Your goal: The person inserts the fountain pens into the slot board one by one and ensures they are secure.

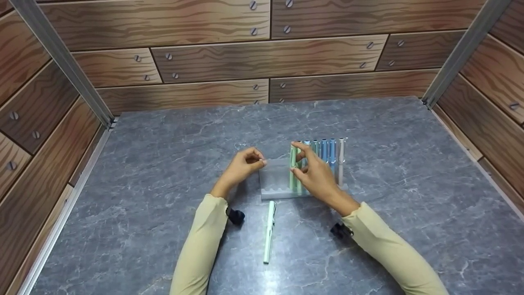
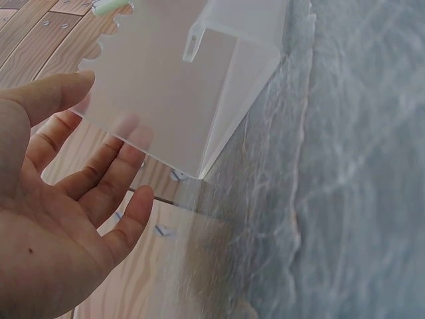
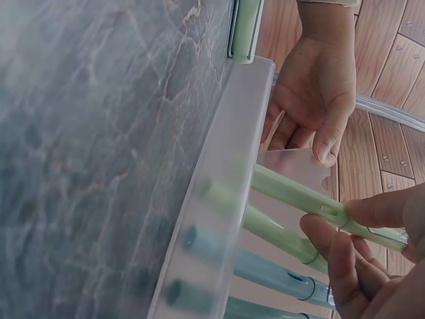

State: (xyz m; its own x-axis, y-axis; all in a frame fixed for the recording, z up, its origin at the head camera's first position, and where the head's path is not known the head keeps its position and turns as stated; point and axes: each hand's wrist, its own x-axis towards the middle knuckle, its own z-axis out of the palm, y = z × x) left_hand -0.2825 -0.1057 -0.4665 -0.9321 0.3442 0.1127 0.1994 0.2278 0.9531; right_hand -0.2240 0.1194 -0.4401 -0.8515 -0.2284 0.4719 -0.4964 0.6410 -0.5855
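Note:
A frosted, translucent pen stand (image 1: 275,180) stands on the table. My left hand (image 1: 244,167) pinches its upper left corner; in the left wrist view the thumb (image 2: 63,90) lies on one face, with fingers behind the sheet. My right hand (image 1: 319,176) pinches a light green pen (image 3: 292,193) between thumb and fingers. That pen stands upright in the rack, its lower end behind the front lip. Beside it are another green pen (image 3: 279,232) and a teal pen (image 3: 272,272). One pale green pen (image 1: 269,233) lies on the table before the stand.
Farther right in the rack stand blue pens (image 1: 332,153) and a grey pen (image 1: 341,164). The grey marbled table (image 1: 143,184) has wood-patterned walls (image 1: 213,61) behind and at both sides. Metal posts (image 1: 61,61) rise at the back corners.

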